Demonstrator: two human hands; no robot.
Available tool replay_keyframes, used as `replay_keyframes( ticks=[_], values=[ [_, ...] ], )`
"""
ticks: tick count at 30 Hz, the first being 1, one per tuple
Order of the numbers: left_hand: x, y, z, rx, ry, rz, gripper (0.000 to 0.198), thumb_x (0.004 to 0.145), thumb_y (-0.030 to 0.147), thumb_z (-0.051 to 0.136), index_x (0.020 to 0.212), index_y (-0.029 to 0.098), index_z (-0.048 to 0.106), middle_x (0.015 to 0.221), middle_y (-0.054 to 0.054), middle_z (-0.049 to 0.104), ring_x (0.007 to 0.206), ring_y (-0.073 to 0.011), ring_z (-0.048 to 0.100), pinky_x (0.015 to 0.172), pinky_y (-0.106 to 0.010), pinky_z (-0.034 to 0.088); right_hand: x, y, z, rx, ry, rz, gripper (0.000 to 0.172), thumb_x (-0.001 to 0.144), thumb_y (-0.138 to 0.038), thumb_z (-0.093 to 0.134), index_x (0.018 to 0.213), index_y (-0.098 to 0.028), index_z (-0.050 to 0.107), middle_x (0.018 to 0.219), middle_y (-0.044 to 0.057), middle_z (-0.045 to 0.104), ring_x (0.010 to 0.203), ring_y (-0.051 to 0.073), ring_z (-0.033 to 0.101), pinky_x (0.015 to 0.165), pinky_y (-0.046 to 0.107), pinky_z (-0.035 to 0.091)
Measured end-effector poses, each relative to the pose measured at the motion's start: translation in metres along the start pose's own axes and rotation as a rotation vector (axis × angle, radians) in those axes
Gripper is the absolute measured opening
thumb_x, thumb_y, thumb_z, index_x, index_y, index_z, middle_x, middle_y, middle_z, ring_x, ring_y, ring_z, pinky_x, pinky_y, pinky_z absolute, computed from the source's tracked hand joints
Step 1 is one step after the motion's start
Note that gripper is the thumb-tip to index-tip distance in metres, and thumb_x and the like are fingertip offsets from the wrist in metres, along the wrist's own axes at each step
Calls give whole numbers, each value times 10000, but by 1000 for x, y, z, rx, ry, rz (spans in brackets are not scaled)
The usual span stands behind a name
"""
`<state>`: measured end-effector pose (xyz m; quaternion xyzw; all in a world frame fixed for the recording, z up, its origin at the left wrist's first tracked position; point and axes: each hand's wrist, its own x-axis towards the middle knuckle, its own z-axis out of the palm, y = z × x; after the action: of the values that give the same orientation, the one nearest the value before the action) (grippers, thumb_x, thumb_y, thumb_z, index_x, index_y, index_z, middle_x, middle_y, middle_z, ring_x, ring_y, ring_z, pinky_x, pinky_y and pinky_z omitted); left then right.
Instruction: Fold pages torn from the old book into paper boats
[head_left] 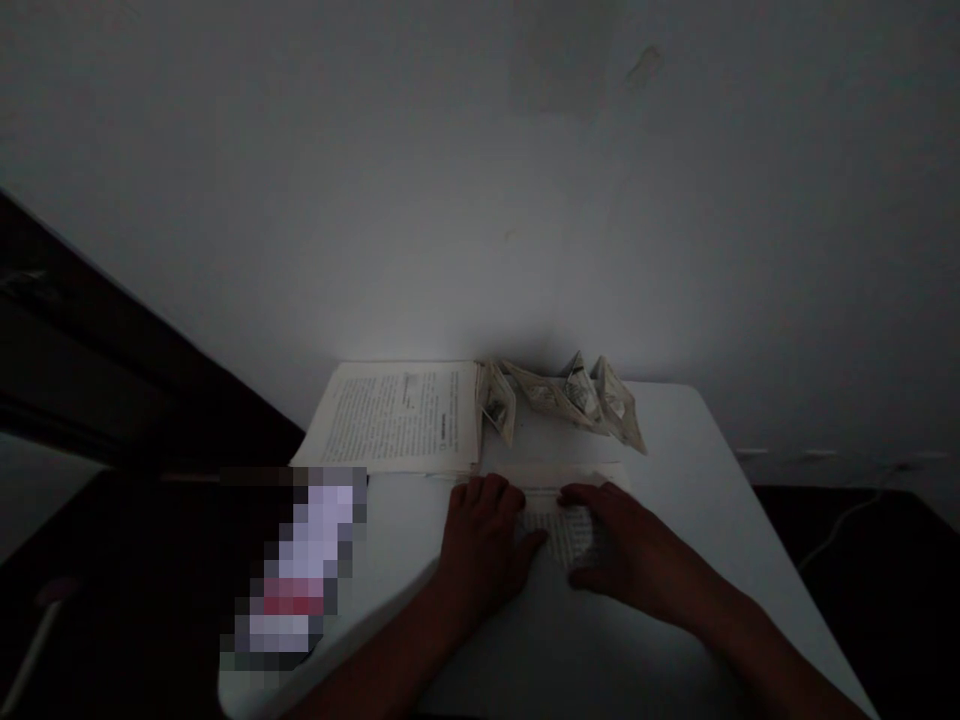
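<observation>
A printed sheet of paper [566,530], partly folded, lies on the white table under both hands. My left hand [487,535] holds down its left side, with bent fingers on the upper part and the thumb reaching inward. At the right side, my right hand [626,545] has its thumb and fingers around the paper's edge. The hands cover much of the sheet, and dim light hides its exact folds. Just beyond stand several folded paper boats [581,390] made of printed paper.
A stack of printed pages [397,415] lies at the table's back left. A blurred-out, phone-like object [300,570] is at the left edge. The white table [675,420] meets a pale wall [450,200]. A thin cable [847,515] runs at the right.
</observation>
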<state>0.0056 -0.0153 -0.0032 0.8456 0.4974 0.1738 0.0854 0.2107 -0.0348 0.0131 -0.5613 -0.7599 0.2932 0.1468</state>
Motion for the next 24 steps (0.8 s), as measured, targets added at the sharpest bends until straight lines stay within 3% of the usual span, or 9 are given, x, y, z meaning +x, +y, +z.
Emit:
replay_keyframes(
  ticks=[6, 15, 21, 24],
  values=[
    [2, -12, 1, 63, 82, -17, 53, 809, 180, 530, 854, 188, 556, 852, -53, 567, 830, -227, 491, 732, -382, 361, 1, 0, 0, 10, -4, 16, 690, 573, -242, 743, 1209, -246, 475, 1195, 61, 541, 1129, 268, 467, 961, 404, 363],
    [5, -20, 3, 60, 148, -10, 119, 842, 155, 475, 804, 182, 585, 775, -48, 576, 785, -213, 504, 714, -374, 360, 0, 2, 2, 7, 17, -8, 698, 565, -223, 751, 1203, -239, 469, 1178, 54, 540, 1101, 242, 478, 947, 364, 369],
    [-3, 1, 6, -45, 6, 84, 62, 807, 235, 560, 848, 196, 583, 862, -47, 552, 839, -216, 484, 754, -379, 361, 3, 1, 2, 0, 11, -4, 714, 545, -224, 760, 1199, -239, 473, 1170, 47, 548, 1113, 244, 467, 956, 361, 359],
    [-5, 9, 7, -107, -58, 92, 186, 745, 308, 646, 886, 208, 577, 894, -41, 541, 865, -227, 468, 766, -384, 358, 4, 1, 2, -10, 3, 5, 701, 546, -224, 756, 1191, -229, 482, 1170, 55, 551, 1111, 251, 469, 954, 368, 360]
  ],
)
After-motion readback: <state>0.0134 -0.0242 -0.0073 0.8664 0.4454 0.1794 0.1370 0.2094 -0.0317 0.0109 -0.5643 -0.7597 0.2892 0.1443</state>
